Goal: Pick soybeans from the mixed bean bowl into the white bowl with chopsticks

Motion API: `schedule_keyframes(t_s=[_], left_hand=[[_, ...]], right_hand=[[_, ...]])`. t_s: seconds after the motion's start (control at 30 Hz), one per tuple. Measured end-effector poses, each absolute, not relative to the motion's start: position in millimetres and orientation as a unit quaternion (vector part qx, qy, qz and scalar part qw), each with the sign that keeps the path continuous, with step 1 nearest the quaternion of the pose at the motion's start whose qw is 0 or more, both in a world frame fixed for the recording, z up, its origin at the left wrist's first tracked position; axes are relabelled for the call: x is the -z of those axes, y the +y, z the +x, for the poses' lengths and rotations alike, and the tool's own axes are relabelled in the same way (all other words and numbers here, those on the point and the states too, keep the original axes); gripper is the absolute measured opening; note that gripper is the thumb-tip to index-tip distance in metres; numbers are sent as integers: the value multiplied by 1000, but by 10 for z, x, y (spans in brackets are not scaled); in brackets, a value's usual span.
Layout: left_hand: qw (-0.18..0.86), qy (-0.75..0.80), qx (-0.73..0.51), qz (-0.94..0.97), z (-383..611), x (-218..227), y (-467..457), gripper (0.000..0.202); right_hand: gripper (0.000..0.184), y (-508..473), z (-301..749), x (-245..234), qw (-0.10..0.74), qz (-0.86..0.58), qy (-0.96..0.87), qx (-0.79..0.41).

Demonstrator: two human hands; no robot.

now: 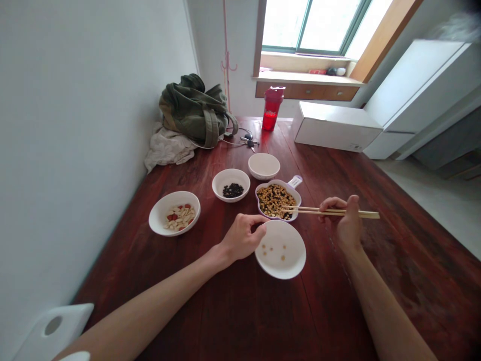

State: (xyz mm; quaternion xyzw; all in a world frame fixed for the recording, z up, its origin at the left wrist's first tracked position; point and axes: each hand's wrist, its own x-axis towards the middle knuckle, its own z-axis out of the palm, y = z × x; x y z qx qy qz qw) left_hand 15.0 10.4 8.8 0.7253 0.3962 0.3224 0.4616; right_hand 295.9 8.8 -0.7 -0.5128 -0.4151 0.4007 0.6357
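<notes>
My right hand [345, 220] is closed around a pair of wooden chopsticks [319, 211]. Their tips reach into the mixed yellow and black beans [273, 198] in a purple-rimmed, scallop-edged bowl [296, 198] with a short handle. With thumb and fingers, my left hand [244, 234] grips the rim of a white bowl [280, 269] just in front of it. Several yellow beans [283, 258] lie scattered on that bowl's bottom. Whether anything sits between the chopstick tips is too small to tell.
Around them stand a white bowl [158, 219] of pale and reddish pieces, one with black beans [233, 190], and another white bowl [264, 164]. Farther back are a green bag [195, 110], keys [250, 144], a red bottle [272, 110] and a white box [334, 128]. A wall borders the left.
</notes>
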Motion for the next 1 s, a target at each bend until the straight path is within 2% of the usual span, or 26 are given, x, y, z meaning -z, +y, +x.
schedule_keyframes(t_s=[0.13, 0.5, 1.0], left_hand=[[459, 396, -324, 726, 150, -92, 104, 35], [463, 398, -319, 725, 153, -64, 110, 35], [462, 399, -321, 724, 148, -67, 106, 35]], right_hand=[[73, 68, 2949, 41, 606, -532, -453, -381], [75, 56, 2863, -6, 603, -542, -473, -345], [75, 91, 2942, 80, 654, -489, -430, -386]])
